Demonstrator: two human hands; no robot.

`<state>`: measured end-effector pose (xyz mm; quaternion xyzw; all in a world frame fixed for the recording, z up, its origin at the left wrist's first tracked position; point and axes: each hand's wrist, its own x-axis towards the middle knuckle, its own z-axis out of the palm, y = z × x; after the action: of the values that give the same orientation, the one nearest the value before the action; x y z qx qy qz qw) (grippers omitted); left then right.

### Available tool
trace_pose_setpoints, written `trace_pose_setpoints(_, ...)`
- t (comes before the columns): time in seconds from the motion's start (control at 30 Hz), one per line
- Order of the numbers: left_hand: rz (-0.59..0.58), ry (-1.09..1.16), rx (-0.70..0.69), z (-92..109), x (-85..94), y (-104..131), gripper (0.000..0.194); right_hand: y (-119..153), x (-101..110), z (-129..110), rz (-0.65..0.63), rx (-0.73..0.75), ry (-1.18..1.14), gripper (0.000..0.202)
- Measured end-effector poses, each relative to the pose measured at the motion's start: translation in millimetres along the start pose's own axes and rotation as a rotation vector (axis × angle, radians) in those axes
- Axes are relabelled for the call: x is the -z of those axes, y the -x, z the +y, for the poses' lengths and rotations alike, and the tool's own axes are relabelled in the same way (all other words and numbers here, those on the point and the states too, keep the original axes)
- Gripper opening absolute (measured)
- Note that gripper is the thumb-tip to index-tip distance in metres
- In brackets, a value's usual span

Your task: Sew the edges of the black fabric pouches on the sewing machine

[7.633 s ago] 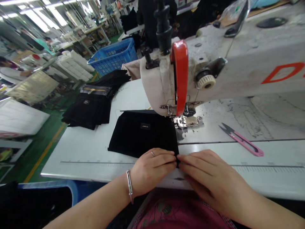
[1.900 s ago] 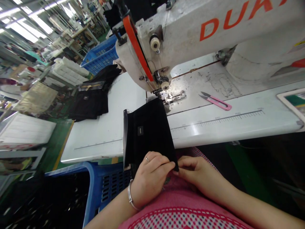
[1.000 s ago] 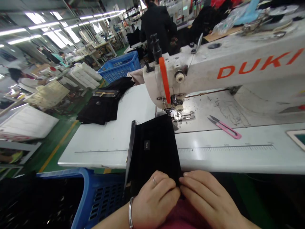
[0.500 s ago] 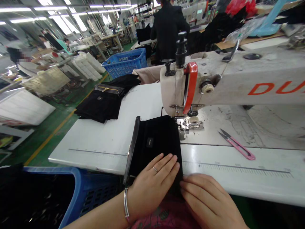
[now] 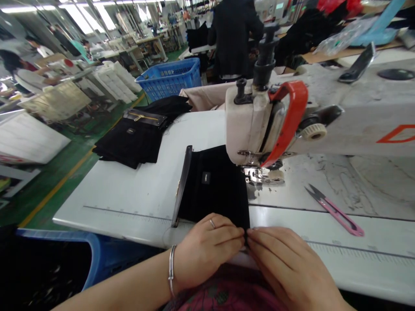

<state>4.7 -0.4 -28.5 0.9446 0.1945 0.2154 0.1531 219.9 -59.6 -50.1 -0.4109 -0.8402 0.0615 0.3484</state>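
Observation:
A black fabric panel [image 5: 217, 190] with a small label and a dark zipper strip [image 5: 182, 185] along its left side lies on the white sewing table [image 5: 129, 190]. Its upper right edge reaches the presser foot [image 5: 259, 176] of the sewing machine [image 5: 246, 125]. My left hand [image 5: 209, 242], with a ring and a bracelet, pinches the panel's near edge close to the right corner. Right beside it, my right hand [image 5: 285, 259] has its fingers pressed together on that same corner. The fingertips of both hands almost meet there.
Pink thread snips [image 5: 337, 211] lie right of the presser foot. A stack of similar black pieces [image 5: 132, 138] rests at the table's far left. One blue basket [image 5: 94, 246] stands at the near left, another blue basket [image 5: 171, 80] behind. A person in dark clothing [image 5: 235, 39] stands beyond.
My left hand has slid from lying flat on the panel to its near edge, fingers now curled beside my right hand. The panel appears slightly farther in under the machine head; the view has shifted.

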Motion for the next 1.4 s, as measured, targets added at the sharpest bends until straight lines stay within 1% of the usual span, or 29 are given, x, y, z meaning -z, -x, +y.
trace_pose_setpoints(0.17, -0.054, -0.047, -0.023, -14, 2.9, -13, 0.021, -1, 1, 10, -0.077, -0.039, 0.027, 0.027)
trace_pose_setpoints(0.3, -0.053, -0.090, -0.072, -29, 3.0, -21, 0.023, -8, 2, 20, -0.133, -0.050, 0.075, 0.032)
trace_pose_setpoints(0.6, -0.050, -0.140, -0.131, -64, 2.2, -39, 0.022, -40, 8, 43, -0.235, -0.069, 0.153, 0.023)
trace_pose_setpoints(0.7, -0.042, -0.153, -0.123, -74, 1.6, -46, 0.024, -51, 9, 53, -0.262, -0.053, 0.188, 0.023)
trace_pose_setpoints(0.83, -0.049, -0.179, -0.111, -87, 0.5, -54, 0.024, -59, 6, 66, -0.263, -0.048, 0.280, 0.025)
trace_pose_setpoints(1.07, -0.002, -0.242, -0.048, -103, 2.1, -69, 0.021, -57, 0, 77, -0.223, -0.108, 0.392, 0.029)
trace_pose_setpoints(1.23, -0.004, -0.289, 0.010, -111, 3.3, -77, 0.021, -58, -1, 80, -0.241, -0.167, 0.358, 0.028)
trace_pose_setpoints(1.4, 0.017, -0.306, 0.029, -114, 1.8, -79, 0.021, -60, -3, 83, -0.197, -0.165, 0.300, 0.026)
